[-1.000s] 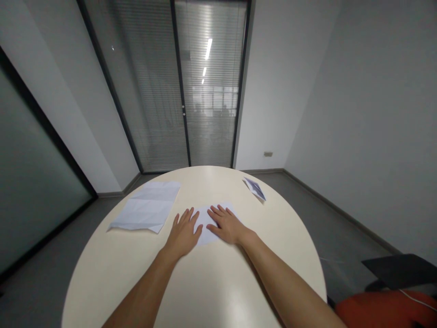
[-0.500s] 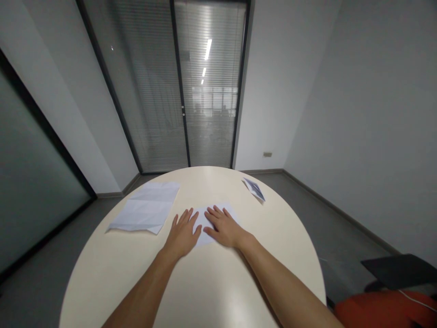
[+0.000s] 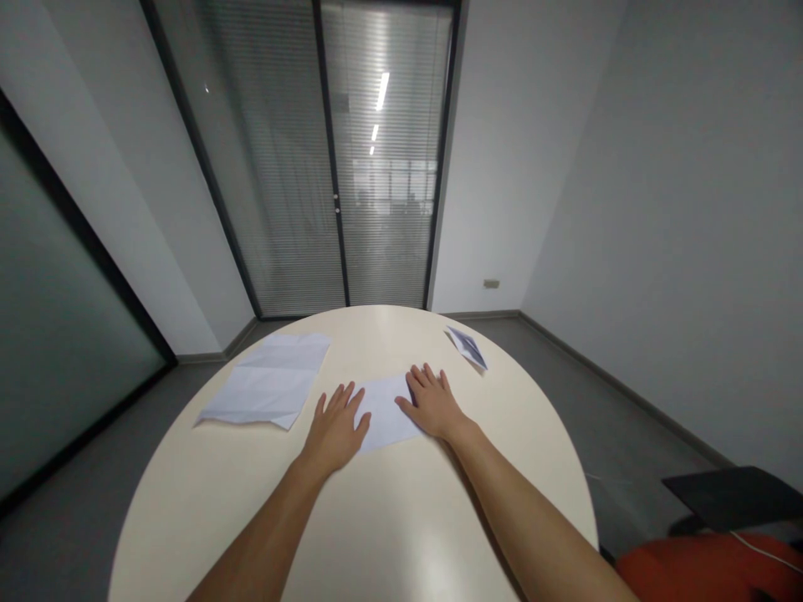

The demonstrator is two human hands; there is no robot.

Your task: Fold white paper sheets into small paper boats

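Note:
A small white sheet of paper (image 3: 386, 411) lies flat on the round cream table (image 3: 376, 518), between my two hands. My left hand (image 3: 337, 428) rests palm down at the sheet's left edge, fingers spread. Over the sheet's right side lies my right hand (image 3: 432, 401), also palm down with its fingers apart, hiding that edge. Neither hand grasps anything. To the left is a larger creased white sheet (image 3: 269, 380), its near corner slightly raised. A folded paper with a dark printed picture (image 3: 467, 347) sits near the table's far right edge.
Beyond the table stands a glass partition with blinds (image 3: 389, 234) in dark frames. At the lower right are a black chair part (image 3: 733, 495) and something red (image 3: 696, 568) with a white cable across it. A wall socket (image 3: 491, 284) is low on the back wall.
My right hand has slid right and slightly away from me over the small sheet, uncovering more of its middle. My left hand has stayed nearly still.

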